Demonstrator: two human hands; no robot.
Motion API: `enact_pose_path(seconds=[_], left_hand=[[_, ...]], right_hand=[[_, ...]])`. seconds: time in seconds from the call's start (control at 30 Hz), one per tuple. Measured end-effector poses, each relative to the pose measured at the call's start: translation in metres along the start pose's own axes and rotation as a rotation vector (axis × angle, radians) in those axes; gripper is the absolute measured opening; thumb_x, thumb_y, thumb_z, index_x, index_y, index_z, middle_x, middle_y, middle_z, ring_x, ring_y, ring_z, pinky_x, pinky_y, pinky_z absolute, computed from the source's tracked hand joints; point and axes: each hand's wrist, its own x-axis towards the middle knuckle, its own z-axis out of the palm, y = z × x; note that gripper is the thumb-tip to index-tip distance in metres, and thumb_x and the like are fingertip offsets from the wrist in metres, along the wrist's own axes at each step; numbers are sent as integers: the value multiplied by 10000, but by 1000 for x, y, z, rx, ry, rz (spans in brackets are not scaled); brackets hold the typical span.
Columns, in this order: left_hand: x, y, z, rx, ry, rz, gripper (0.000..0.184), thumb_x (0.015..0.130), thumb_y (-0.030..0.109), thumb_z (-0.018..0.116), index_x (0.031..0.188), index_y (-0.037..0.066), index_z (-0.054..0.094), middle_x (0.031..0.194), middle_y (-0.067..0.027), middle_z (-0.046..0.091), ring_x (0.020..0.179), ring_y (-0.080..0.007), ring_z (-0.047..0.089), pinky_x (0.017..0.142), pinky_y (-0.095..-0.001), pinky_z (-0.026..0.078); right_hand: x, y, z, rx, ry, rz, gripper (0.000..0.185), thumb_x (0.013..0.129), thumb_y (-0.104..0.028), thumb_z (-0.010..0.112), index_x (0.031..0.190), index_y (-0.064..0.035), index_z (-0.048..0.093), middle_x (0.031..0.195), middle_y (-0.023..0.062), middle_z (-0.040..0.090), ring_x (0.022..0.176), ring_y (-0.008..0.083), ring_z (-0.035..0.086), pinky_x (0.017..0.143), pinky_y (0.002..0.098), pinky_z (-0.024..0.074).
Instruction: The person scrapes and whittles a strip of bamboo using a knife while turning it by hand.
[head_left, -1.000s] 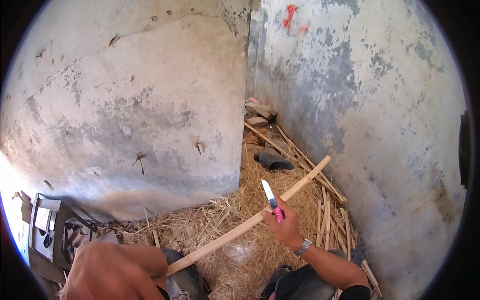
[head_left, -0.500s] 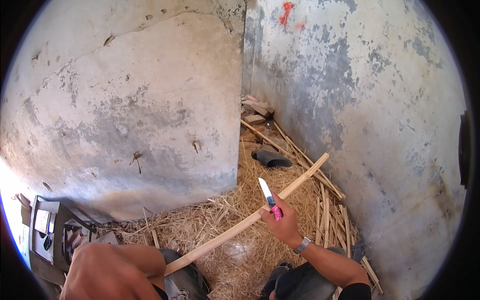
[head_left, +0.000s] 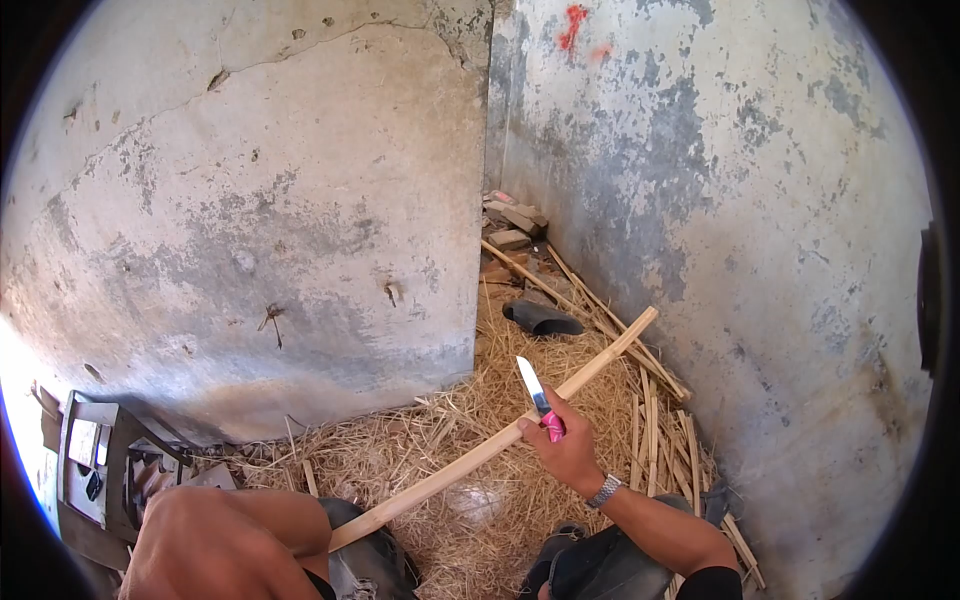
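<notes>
My right hand (head_left: 570,448) is closed round the pink handle of a knife (head_left: 530,382), its blade pointing up and away. The thumb presses on a long pale wooden strip (head_left: 465,461), which passes between the hand and the straw. The strip slants from the lower left to the upper right. Its near end disappears behind my bent left arm (head_left: 215,535). The fingers of my left hand are hidden, so its grip cannot be made out.
Straw shavings (head_left: 440,435) cover the floor between my legs. More strips (head_left: 652,430) lie along the right wall, with a dark curved piece (head_left: 543,319) and bricks (head_left: 511,239) in the corner. A wooden stool-like frame (head_left: 100,465) stands at the left.
The view has shifted slightly since the first frame. Between the last two frames, the hand, knife and strip show almost no movement.
</notes>
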Motion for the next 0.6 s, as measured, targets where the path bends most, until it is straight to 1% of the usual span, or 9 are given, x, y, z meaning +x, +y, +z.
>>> enact_pose_path(seconds=[0.03,0.1,0.2,0.3,0.33,0.4,0.5,0.53,0.6], left_hand=[[-7,-14,6,-69,87,162,233,921,-27,537,812,171,480,902,-76,793,375,-54,330,434,-259,275],[-14,-20,10,-138,174,323,221,931,-20,537,835,172,484,900,-78,792,375,-55,337,436,-264,280],[-17,-18,5,-309,164,170,195,933,-15,540,872,161,481,893,-83,790,374,-61,345,426,-275,274],[-13,-24,-2,-365,14,253,189,943,-3,535,877,164,476,889,-84,788,373,-65,348,423,-276,270],[-14,-20,0,-250,45,260,191,951,4,530,875,172,478,888,-82,787,374,-65,350,424,-278,274],[-16,-14,4,-135,76,266,194,958,11,524,873,179,480,887,-79,786,374,-65,352,425,-280,278],[-14,-5,8,-120,130,197,196,961,15,522,867,182,481,892,-78,787,377,-57,351,422,-283,280],[-8,0,10,-144,192,99,196,958,13,526,860,176,479,894,-79,789,379,-53,348,421,-282,280],[-6,8,1,-168,254,1,195,954,11,530,852,169,477,895,-81,790,380,-48,344,419,-282,280]], right_hand=[[0,-1,0,-2,-3,-2,644,919,-197,804,1446,71,548,916,20,640,778,64,553,682,243,489],[1,-3,-1,-4,-5,-3,644,921,-199,803,1447,70,547,913,17,638,776,63,551,682,243,489],[0,-5,-2,-15,-12,0,649,923,-201,801,1450,75,541,920,17,636,787,63,552,692,245,491],[0,-1,-1,1,-12,1,656,923,-200,801,1452,81,535,934,22,637,798,65,550,701,245,489],[0,0,0,-1,-7,0,657,923,-201,801,1451,83,534,940,26,637,800,67,547,704,245,488],[0,1,0,-3,-3,-2,657,923,-201,801,1451,85,534,947,29,638,803,69,545,706,245,487],[0,0,0,-5,-3,-4,656,923,-200,800,1451,84,535,952,34,642,797,72,543,706,244,487],[0,-2,-1,-11,-10,4,655,923,-201,800,1451,81,535,950,33,641,797,72,543,707,246,488],[0,-4,-1,-17,-16,11,654,923,-201,799,1452,79,536,948,32,639,797,72,542,707,247,489]])
